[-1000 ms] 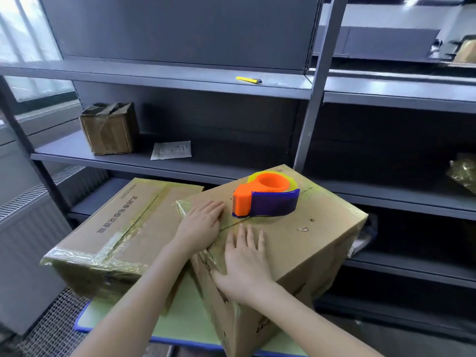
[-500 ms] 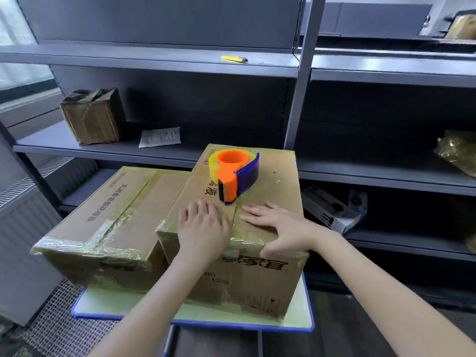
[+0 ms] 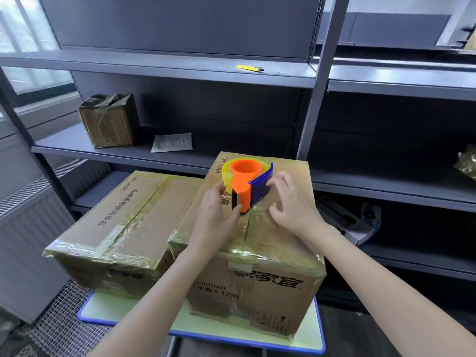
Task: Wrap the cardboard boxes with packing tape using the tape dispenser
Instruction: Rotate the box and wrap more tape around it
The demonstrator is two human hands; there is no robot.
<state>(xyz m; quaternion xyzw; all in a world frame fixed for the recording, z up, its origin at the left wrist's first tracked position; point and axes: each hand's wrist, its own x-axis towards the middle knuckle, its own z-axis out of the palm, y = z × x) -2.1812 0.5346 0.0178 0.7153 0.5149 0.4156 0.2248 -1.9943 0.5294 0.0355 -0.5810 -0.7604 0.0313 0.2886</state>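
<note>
Both hands, left (image 3: 215, 215) and right (image 3: 291, 204), flank the tape dispenser (image 3: 246, 184) atop the taped box (image 3: 257, 253).

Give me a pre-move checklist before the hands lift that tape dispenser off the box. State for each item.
1. Tape dispenser upright on the right-hand box: ok.
2. Left hand at the dispenser's orange handle side, thumb near its base: ok, though contact cannot be told.
3. Right hand fingertips at the blue guard, fingers spread, no grasp closed: not ok.
4. Box seated on the tray table: ok.
5. Free tape end ready to pull: cannot tell.
6. Left-hand box clear of the hands: ok.
</note>
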